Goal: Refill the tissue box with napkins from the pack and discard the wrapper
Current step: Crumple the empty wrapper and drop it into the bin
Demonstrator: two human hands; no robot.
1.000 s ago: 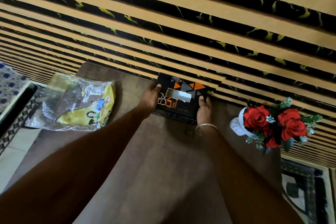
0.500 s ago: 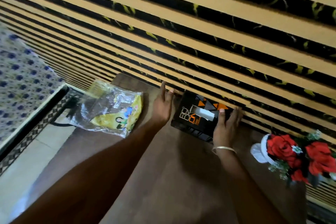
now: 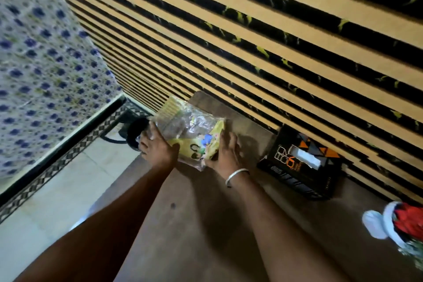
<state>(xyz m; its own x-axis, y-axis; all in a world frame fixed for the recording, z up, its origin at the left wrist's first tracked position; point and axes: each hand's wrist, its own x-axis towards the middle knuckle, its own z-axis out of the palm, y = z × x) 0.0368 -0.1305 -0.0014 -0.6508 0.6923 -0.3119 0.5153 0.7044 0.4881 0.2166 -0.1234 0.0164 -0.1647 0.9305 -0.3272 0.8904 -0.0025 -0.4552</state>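
The clear and yellow plastic wrapper (image 3: 190,135) lies flat and looks empty at the far left end of the brown table (image 3: 201,224). My left hand (image 3: 158,149) holds its left edge and my right hand (image 3: 226,153) holds its right edge. The black tissue box (image 3: 299,167) with orange triangles stands against the striped wall, to the right of my right hand and apart from it. A white napkin (image 3: 309,159) shows through the slot in its top.
A white vase of red flowers (image 3: 398,224) stands at the table's right edge. A dark round object (image 3: 135,130) sits on the tiled floor just past the table's left end. A blue-dotted cloth (image 3: 45,64) hangs at the far left.
Both hands have let go of the tissue box and moved left onto the wrapper. The view has swung left, so the box and flowers now sit further right.
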